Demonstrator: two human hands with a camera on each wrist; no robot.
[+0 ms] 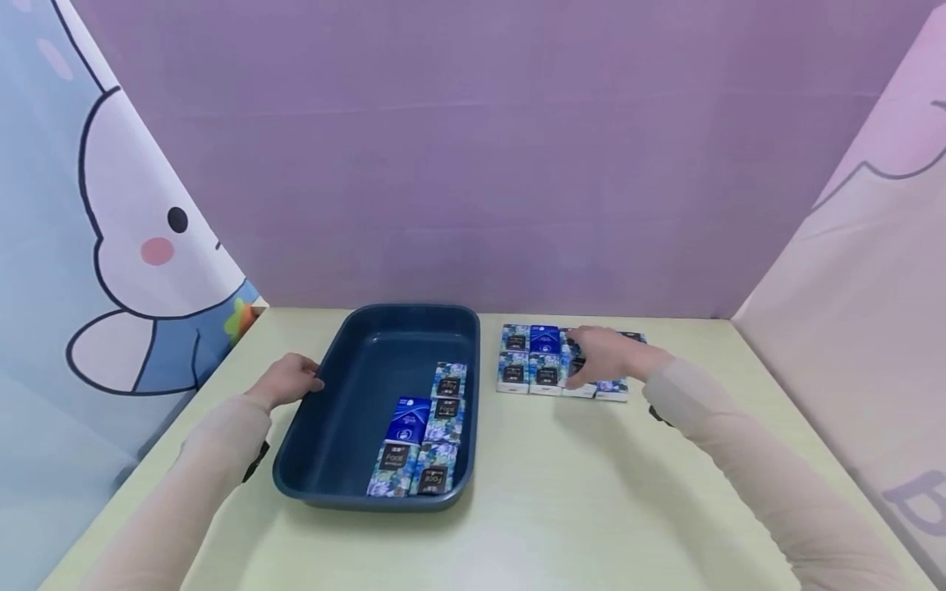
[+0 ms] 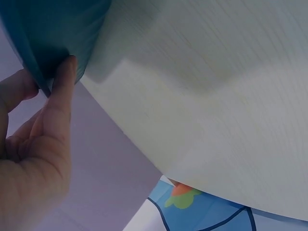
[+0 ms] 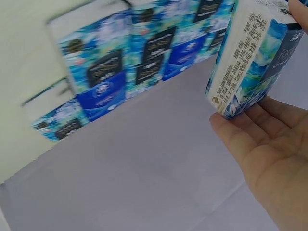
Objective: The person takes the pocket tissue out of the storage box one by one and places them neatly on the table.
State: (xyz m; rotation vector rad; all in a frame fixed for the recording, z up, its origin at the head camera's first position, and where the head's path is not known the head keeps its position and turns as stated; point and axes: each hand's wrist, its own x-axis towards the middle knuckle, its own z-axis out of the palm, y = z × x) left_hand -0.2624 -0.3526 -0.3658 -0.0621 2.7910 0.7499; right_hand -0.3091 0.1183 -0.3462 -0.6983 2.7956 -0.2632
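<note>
My left hand (image 1: 288,381) pinches the left rim of a dark blue plastic basin (image 1: 346,423), thumb and fingers on either side of its wall, as the left wrist view shows. Several pocket tissue packs lie along the basin's right side, among them a plain blue pack (image 1: 409,420) and a floral pack (image 1: 393,469). Over the rows of packs to the right, my right hand (image 1: 612,355) holds a floral tissue pack (image 3: 252,60) between thumb and fingers. In the right wrist view this pack is raised and tilted, with its white printed side showing.
Two rows of tissue packs (image 1: 513,371) lie side by side on the pale wooden table (image 1: 532,492), right of the basin; my right hand hides part of them. A purple backdrop (image 1: 502,164) stands behind, with cartoon-printed cloths (image 1: 185,271) at the sides.
</note>
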